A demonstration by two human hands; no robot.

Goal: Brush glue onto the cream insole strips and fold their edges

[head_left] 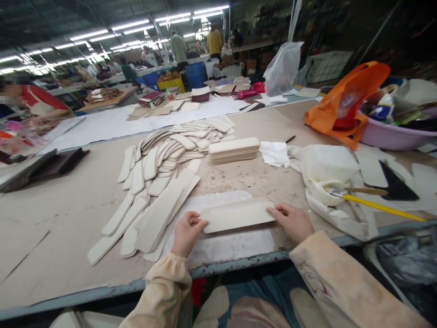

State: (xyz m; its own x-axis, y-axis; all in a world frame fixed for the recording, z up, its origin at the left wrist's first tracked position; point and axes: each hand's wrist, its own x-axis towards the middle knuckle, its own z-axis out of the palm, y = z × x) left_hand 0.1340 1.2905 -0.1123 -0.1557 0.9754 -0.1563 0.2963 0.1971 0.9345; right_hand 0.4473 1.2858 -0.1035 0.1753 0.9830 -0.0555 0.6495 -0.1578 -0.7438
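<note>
Spanning the gap between the two hands, a long, pale, round-cornered strip (241, 217) lies with its long axis running from left hand (187, 234) to right hand (294, 223), each equally near its own end. The left hand pinches one end between thumb and curled fingers; the right hand grips the other likewise, neither spread wide. Whether it is a single layer is unclear. Straight ahead of the hands, a neat stack (234, 152) sits roughly parallel on the worktop (78, 218); beyond the left hand sprawls a loose heap (170, 152).
</note>
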